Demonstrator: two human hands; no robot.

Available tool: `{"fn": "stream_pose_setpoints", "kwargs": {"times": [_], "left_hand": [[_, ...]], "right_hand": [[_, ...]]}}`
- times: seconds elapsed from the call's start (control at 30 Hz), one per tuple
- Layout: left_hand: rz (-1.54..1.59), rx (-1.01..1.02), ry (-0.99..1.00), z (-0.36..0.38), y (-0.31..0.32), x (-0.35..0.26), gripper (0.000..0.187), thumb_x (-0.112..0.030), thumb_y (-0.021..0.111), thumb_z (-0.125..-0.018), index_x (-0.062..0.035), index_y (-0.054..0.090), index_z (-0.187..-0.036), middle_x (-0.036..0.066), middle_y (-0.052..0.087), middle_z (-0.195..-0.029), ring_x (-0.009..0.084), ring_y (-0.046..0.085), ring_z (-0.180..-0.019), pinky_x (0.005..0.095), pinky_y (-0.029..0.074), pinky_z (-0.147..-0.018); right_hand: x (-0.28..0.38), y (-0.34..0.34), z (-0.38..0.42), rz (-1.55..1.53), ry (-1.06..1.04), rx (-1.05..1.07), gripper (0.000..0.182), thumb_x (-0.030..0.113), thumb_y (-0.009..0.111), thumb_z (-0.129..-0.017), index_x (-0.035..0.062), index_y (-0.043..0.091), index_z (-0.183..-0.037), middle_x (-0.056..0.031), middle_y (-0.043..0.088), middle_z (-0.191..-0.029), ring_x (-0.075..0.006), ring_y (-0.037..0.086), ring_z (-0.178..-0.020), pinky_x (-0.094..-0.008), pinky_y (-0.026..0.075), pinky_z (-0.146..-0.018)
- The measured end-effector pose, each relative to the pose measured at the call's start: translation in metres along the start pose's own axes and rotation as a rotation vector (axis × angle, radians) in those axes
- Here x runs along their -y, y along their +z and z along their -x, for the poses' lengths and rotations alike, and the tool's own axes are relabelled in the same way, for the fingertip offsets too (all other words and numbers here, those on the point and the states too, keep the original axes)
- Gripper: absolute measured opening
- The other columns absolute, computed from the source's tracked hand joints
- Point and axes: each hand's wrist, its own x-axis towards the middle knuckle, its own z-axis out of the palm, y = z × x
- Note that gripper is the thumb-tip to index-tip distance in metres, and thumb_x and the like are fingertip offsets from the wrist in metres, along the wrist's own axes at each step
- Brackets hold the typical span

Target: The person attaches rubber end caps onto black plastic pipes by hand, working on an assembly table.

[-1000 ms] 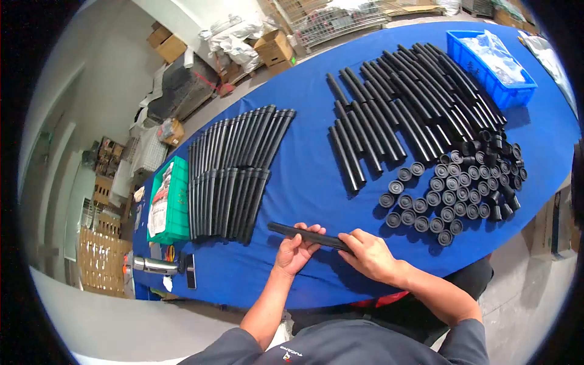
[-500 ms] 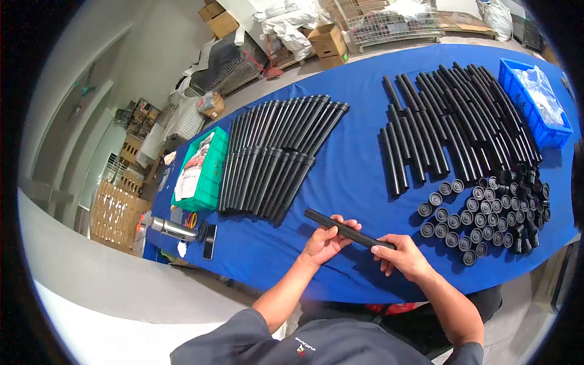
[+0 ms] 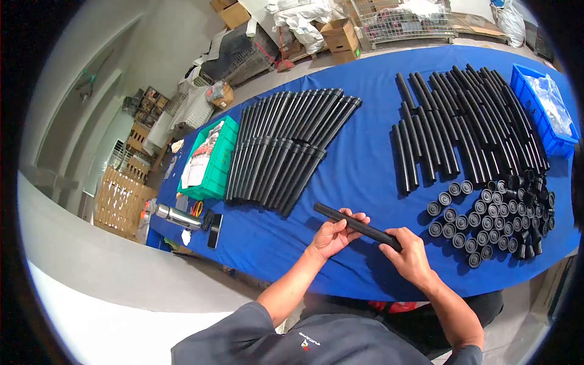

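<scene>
A plain black tube [image 3: 376,232] slants across in front of me, its far end pointing up and left. My left hand [image 3: 333,237] holds it near the middle, thumb on the near side and fingers beneath and beyond. My right hand [image 3: 410,257] grips the tube's lower right end, and the palm side of that hand is hidden. To the right of my hands lie many round black end caps [image 3: 473,220], mostly with ringed faces up. Beyond them are rows of loose black tubes [image 3: 459,131]. Left of centre, black tubes with wider collared ends [image 3: 274,155] lie in two overlapping rows.
A blue cloth [image 3: 359,158] covers the table. A green crate [image 3: 226,146] with papers stands at the left, and a blue crate [image 3: 538,131] with clear plastic bags at the right. Near the left edge are a metal flask [image 3: 177,216], a phone [image 3: 215,231] and orange-handled scissors [image 3: 197,208].
The whole view has shifted slightly. My right fingers have changed their grip at the tube's end, now curling more over its far side. The left hand keeps its hold.
</scene>
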Motion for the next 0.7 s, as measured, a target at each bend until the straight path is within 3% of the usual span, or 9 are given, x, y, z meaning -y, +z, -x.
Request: {"fn": "stream_pose_setpoints", "kwargs": {"times": [0.07, 0.17, 0.27, 0.3, 0.4, 0.43, 0.7], "left_hand": [[0.004, 0.017, 0.003, 0.000, -0.003, 0.002, 0.027, -0.008, 0.070, -0.096, -0.0094, 0.063, -0.122, 0.019, 0.061, -0.139, 0.0385, 0.049, -0.141, 0.0536, 0.046, -0.115], [0.005, 0.022, -0.005, -0.001, -0.002, 0.001, 0.028, -0.007, 0.071, -0.096, -0.0097, 0.063, -0.123, 0.019, 0.062, -0.138, 0.0390, 0.049, -0.141, 0.0546, 0.047, -0.114], [0.012, -0.007, -0.010, -0.002, 0.001, 0.001, 0.028, -0.007, 0.070, -0.096, -0.0099, 0.063, -0.123, 0.019, 0.062, -0.138, 0.0390, 0.049, -0.141, 0.0552, 0.047, -0.114], [0.016, -0.003, -0.008, -0.001, 0.000, 0.001, 0.028, -0.007, 0.070, -0.096, -0.0100, 0.063, -0.123, 0.019, 0.062, -0.138, 0.0390, 0.049, -0.141, 0.0554, 0.047, -0.114], [0.023, 0.002, -0.013, 0.000, -0.001, 0.000, 0.028, -0.007, 0.070, -0.096, -0.0102, 0.062, -0.123, 0.019, 0.062, -0.137, 0.0389, 0.049, -0.141, 0.0560, 0.047, -0.114], [0.023, 0.002, -0.014, 0.001, -0.001, -0.001, 0.028, -0.007, 0.070, -0.096, -0.0102, 0.062, -0.123, 0.019, 0.062, -0.137, 0.0389, 0.049, -0.141, 0.0561, 0.047, -0.114], [-0.001, 0.024, -0.012, 0.001, -0.006, 0.000, 0.029, -0.007, 0.070, -0.096, -0.0103, 0.060, -0.124, 0.019, 0.061, -0.138, 0.0396, 0.049, -0.141, 0.0563, 0.047, -0.114]], "right_hand": [[0.013, -0.007, -0.001, -0.409, 0.511, 0.204, 0.033, 0.020, 0.076, -0.092, -0.0045, 0.068, -0.113, -0.0120, 0.068, -0.082, -0.0213, 0.069, -0.064, -0.0354, 0.056, -0.057], [0.005, -0.007, -0.002, -0.534, 0.617, 0.238, 0.034, 0.019, 0.077, -0.090, -0.0032, 0.067, -0.114, -0.0145, 0.068, -0.085, -0.0247, 0.069, -0.066, -0.0373, 0.056, -0.058], [-0.005, 0.006, 0.005, 0.277, -0.222, -0.076, 0.036, 0.021, 0.077, -0.092, -0.0034, 0.067, -0.116, -0.0140, 0.068, -0.083, -0.0211, 0.069, -0.064, -0.0347, 0.056, -0.055], [-0.007, 0.008, 0.002, 0.305, -0.312, -0.114, 0.038, 0.024, 0.075, -0.095, -0.0050, 0.066, -0.118, -0.0106, 0.069, -0.076, -0.0123, 0.067, -0.060, -0.0311, 0.054, -0.048], [0.015, -0.004, 0.003, -0.339, 0.421, 0.153, 0.036, 0.022, 0.075, -0.095, -0.0050, 0.066, -0.117, -0.0090, 0.068, -0.074, -0.0142, 0.067, -0.058, -0.0332, 0.053, -0.049], [0.011, -0.004, 0.001, -0.441, 0.460, 0.164, 0.037, 0.024, 0.074, -0.096, -0.0052, 0.066, -0.117, -0.0069, 0.066, -0.069, -0.0138, 0.065, -0.055, -0.0322, 0.051, -0.049], [0.015, -0.008, 0.000, -0.324, 0.413, 0.209, 0.037, 0.025, 0.072, -0.096, -0.0058, 0.066, -0.116, -0.0073, 0.065, -0.067, -0.0140, 0.064, -0.054, -0.0302, 0.050, -0.049]]}}
